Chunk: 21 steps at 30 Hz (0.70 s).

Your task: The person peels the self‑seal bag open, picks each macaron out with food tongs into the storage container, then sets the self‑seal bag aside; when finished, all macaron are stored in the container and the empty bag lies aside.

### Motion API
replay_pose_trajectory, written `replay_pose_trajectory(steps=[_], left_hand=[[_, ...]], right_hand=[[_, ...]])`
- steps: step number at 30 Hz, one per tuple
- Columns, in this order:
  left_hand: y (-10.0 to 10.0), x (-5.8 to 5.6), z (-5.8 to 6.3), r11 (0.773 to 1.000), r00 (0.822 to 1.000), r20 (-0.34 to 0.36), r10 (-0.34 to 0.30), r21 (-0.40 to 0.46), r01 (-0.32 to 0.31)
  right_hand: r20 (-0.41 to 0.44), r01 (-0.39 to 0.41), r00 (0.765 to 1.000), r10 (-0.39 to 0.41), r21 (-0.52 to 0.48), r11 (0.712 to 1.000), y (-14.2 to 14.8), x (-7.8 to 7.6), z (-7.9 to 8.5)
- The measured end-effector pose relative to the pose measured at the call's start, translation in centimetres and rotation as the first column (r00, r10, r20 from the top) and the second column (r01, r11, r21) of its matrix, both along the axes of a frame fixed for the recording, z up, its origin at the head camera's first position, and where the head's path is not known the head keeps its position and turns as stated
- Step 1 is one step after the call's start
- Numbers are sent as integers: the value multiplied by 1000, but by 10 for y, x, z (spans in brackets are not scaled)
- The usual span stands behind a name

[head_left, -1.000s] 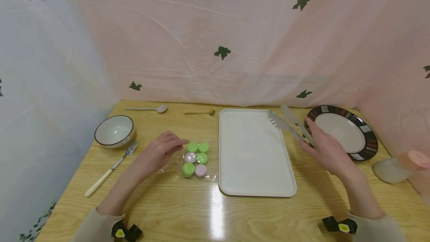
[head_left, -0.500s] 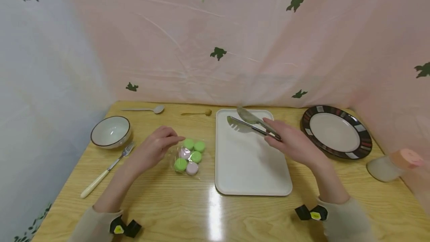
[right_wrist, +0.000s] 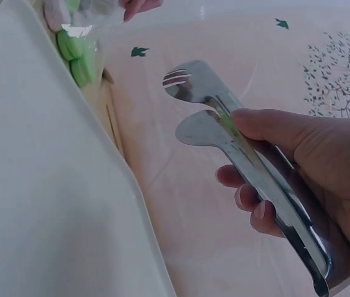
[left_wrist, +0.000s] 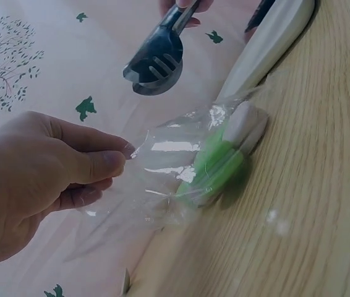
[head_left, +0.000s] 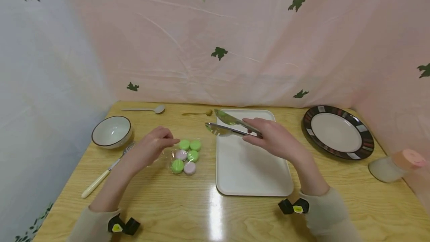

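Observation:
My left hand (head_left: 151, 148) pinches the edge of a clear plastic bag (left_wrist: 169, 154) between thumb and fingers. Inside the bag lie several macarons, green ones (head_left: 193, 156) and lilac ones (head_left: 189, 168). In the left wrist view the bag's mouth is lifted off the wood while the macarons stay low by the table. My right hand (head_left: 272, 137) grips metal serving tongs (right_wrist: 249, 161), one arm slotted, the other flat. Their jaws stand apart with nothing between, over the left side of the white tray (head_left: 252, 171), pointing left toward the bag.
A white bowl (head_left: 112, 132) and a fork (head_left: 104, 174) lie at the left. A spoon (head_left: 147, 109) and a small golden spoon (head_left: 198, 113) lie along the back. At the right are a dark-rimmed plate (head_left: 338, 133) and a jar with a pink lid (head_left: 393, 167).
My right hand has carried the tongs left from beside the plate to over the tray. The left hand has drawn the bag of macarons a little left, away from the tray.

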<state>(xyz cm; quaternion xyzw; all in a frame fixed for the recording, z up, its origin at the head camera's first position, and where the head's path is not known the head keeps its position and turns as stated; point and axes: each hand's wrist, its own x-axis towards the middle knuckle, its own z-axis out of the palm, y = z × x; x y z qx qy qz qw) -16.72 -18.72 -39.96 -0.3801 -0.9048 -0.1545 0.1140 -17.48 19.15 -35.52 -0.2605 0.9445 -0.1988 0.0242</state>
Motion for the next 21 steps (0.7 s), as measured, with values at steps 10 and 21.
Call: replay_pose_trajectory(steps=[10, 21], left_hand=[[-6, -2, -6, 996, 999, -9, 52, 68, -52], [-10, -11, -8, 973, 996, 2, 85, 215, -83]], right_hand=[[34, -25, 999, 24, 8, 1000, -9, 0, 1], [73, -76, 995, 73, 37, 996, -1, 0, -3]])
